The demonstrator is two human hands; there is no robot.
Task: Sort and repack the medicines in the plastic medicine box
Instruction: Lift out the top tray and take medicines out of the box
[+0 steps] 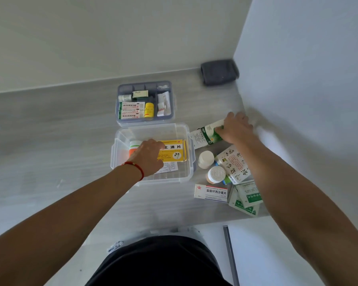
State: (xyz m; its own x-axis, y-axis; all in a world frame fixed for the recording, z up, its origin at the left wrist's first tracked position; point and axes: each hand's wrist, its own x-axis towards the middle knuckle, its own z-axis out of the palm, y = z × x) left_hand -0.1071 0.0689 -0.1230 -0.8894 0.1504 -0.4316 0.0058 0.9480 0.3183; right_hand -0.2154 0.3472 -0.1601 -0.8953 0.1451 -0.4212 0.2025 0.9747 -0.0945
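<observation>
Roughly midway, the plastic medicine box holds a yellow carton under the left hand's loosely spread fingers, while right fingers clamp a green-white carton; bottles and sachets beside them await packing.

My clear plastic medicine box sits open, holding a yellow carton and an orange bottle. Its divided tray lies just behind, filled with small packs.
</observation>
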